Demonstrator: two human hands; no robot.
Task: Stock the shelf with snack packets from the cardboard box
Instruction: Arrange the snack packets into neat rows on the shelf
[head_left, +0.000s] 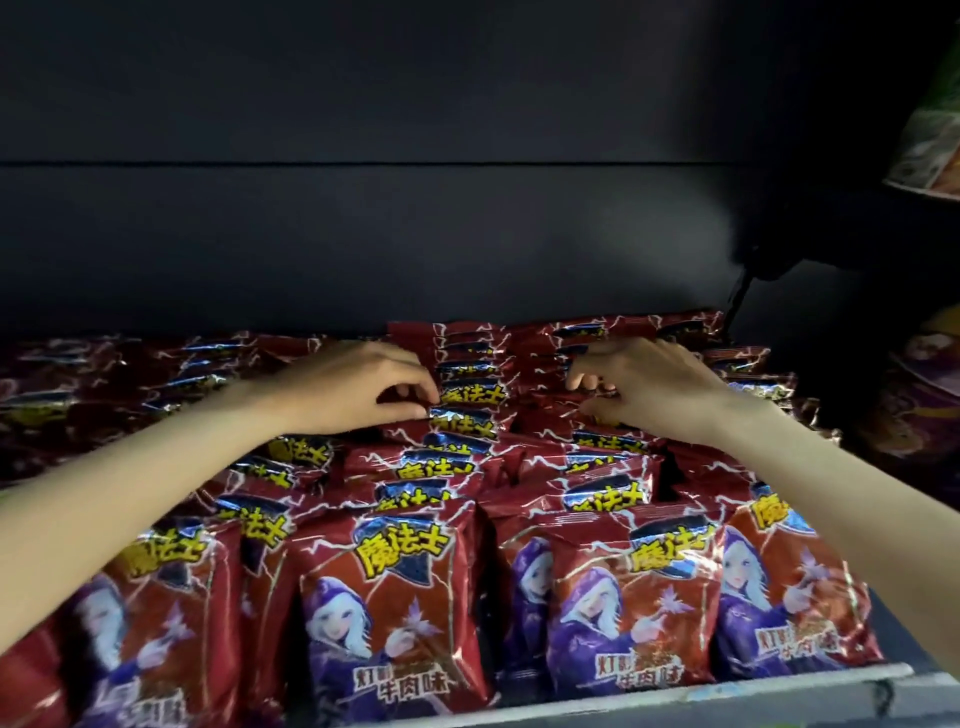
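Both hands are reaching deep into the shelf (810, 688), working on the red snack packets (400, 603) standing in rows front to back. Taking the front middle packet as landmark: the left hand (358, 387) is sitting well behind it and slightly left, fingers curled, thumb and fingertips pinching the top edge of a packet (470, 399) in the middle row. The right hand (649, 387) is sitting behind and to the right of the landmark, fingers curled down into the tops of the packets in the right row (602, 444); it is touching them, but I cannot tell whether it is actually pinching one. Packets are filling the shelf to the left, right and behind the landmark, upright and leaning, tightly packed against each other. More of the same packets are lying in shadow far left of it (78, 395). The dark back panel (415, 208) is rising behind the rows. Right of the landmark, past the last row, other goods are showing: a pale cup-like container (930, 156) up high and purplish packaging (924, 395) lower, both blurred. The cardboard box is out of view. Both forearms are crossing over the front rows, covering parts of them.
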